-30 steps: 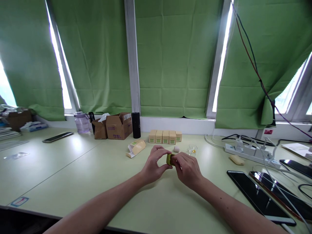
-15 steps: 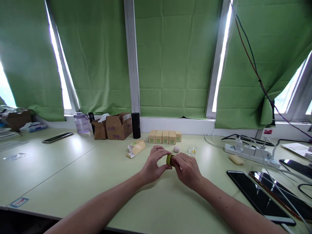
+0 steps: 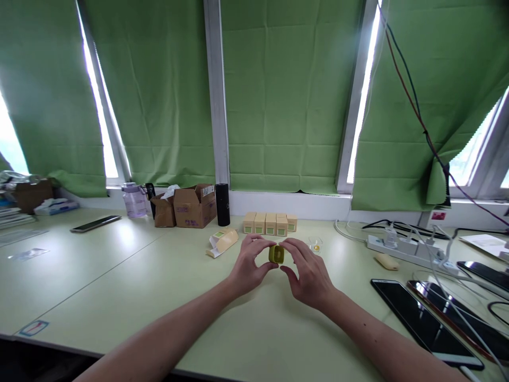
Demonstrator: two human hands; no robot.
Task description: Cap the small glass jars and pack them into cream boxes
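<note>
A small yellow-green hollow case, squarish with rounded corners [image 3: 276,254], is held above the table with its opening facing me. My left hand [image 3: 250,263] pinches its left side between thumb and fingers. At its right side my right hand [image 3: 308,270] curves with thumb and fingers apart; the fingertips are very close to the upper right corner, and I cannot tell whether they touch. Behind the hands stand several small cardboard boxes [image 3: 271,225] with green-framed labels. An opened box of the same kind [image 3: 222,242] lies to the left. A clear plastic piece [image 3: 316,245] lies behind my right hand.
Phones [image 3: 423,318] and a white power strip [image 3: 411,253] with tangled cables occupy the right side. A beige rounded object [image 3: 386,261] lies near the strip. Along the back stand a black cylinder [image 3: 222,205], cardboard cartons [image 3: 194,207] and a purple bottle [image 3: 134,200].
My right fingers have come out of the yellow-green case and spread apart. The case has turned so its opening faces me. A small pale block behind is now hidden by my right hand.
</note>
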